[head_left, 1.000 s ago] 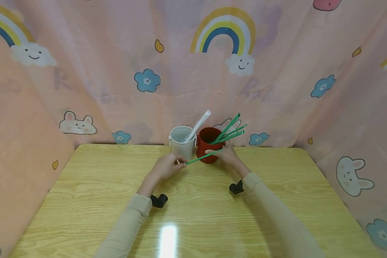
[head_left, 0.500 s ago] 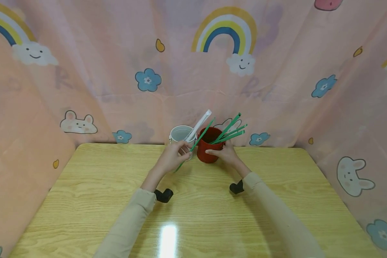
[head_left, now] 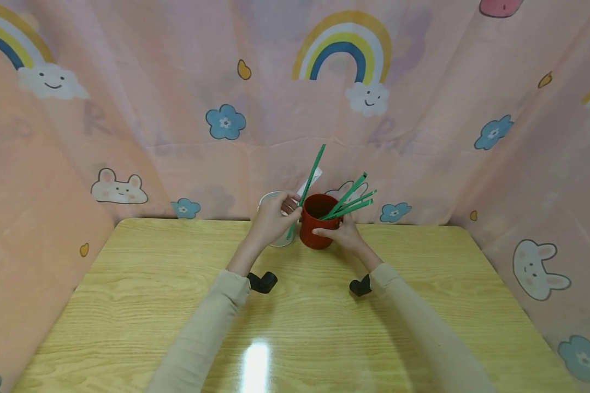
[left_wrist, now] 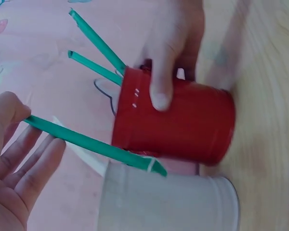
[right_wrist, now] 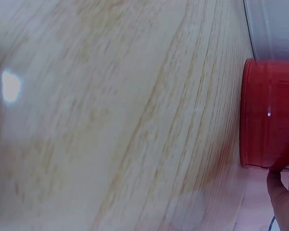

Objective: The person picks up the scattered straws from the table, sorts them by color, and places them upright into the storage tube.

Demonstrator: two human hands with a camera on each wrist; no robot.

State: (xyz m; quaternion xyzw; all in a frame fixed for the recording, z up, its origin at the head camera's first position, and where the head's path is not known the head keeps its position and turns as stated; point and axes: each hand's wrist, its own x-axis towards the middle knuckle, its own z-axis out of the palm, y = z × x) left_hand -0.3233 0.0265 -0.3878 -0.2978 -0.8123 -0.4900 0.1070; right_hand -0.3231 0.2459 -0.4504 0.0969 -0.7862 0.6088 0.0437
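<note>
My left hand [head_left: 275, 217] pinches a thin green wrapped straw [head_left: 316, 166] between thumb and fingers, holding it nearly upright. In the left wrist view its lower end overlaps the outside of the white bucket [left_wrist: 173, 207]; whether they touch I cannot tell. A white wrapped straw [head_left: 317, 174] leans out of that bucket, partly hidden by the left hand. Close on its right stands the red bucket [head_left: 316, 234], with several green straws [head_left: 349, 191] leaning right over its rim. My right hand [head_left: 346, 234] grips the red bucket's right side, thumb across its front.
Both buckets stand at the back of a wood-grain table [head_left: 305, 305], just before a pink printed curtain [head_left: 275, 158]. Black wrist mounts [head_left: 263, 283] hang below both wrists. A bright light reflection [head_left: 255, 365] lies on the table's near part.
My left hand has moved up and right, turning the green straw from slanting low across the red bucket to nearly upright before the white bucket. My right hand stays on the red bucket.
</note>
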